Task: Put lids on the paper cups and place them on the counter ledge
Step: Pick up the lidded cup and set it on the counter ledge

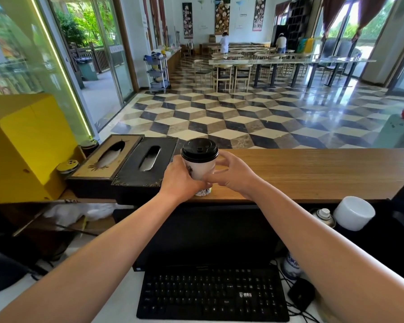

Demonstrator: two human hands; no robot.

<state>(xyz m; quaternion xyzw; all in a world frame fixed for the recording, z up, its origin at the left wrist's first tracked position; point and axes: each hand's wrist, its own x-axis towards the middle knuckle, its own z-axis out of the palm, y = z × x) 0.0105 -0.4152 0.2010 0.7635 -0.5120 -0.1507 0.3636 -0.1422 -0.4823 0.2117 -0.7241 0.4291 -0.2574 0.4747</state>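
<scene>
Lidded cup at the ledge's near edge, both my hands on it.

Dark print on the white paper cup (200, 170) is too small to read; the keyboard (214, 297) below my forearms bears a small white logo, illegible. My left hand (179, 180) wraps the cup's left side, fingers closed around its lower wall. My right hand (233, 173) curls loosely at its right side, thumb and fingertips touching the wall, gap in the palm. Black lid (200, 149) sits seated on top. Cup base rests upright on the wooden counter ledge (313, 171), two tissue boxes (126, 164) just left of my grip.
</scene>
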